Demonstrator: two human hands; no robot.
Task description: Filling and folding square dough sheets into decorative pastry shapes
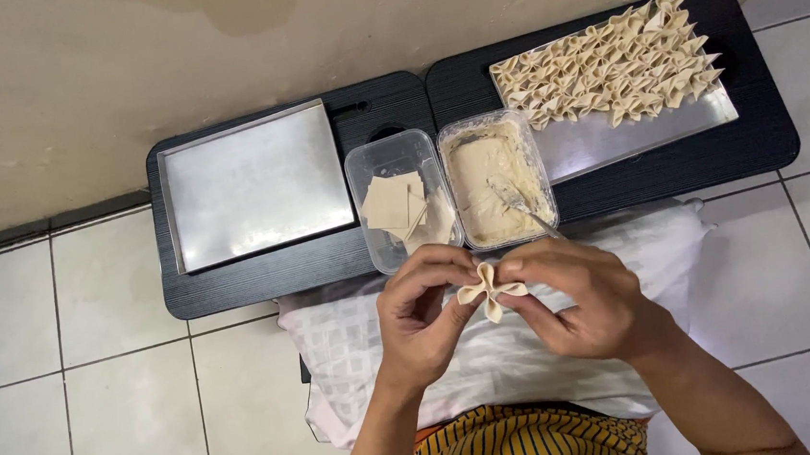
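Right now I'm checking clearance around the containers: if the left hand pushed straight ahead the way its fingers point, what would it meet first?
The left hand points up and slightly right, at the folded dumpling wrapper pinched with the right hand. Beyond that, probably the clear tub of wrappers, though depth is unclear.

Pale beige dumpling (491, 291), black tables (236, 289), silver tray (252, 186), white checked pillow (357, 356), yellow-and-black striped cloth (528, 447).

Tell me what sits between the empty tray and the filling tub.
In the head view, a clear tub of square wrappers sits between the empty tray and the filling tub, right beside the latter.
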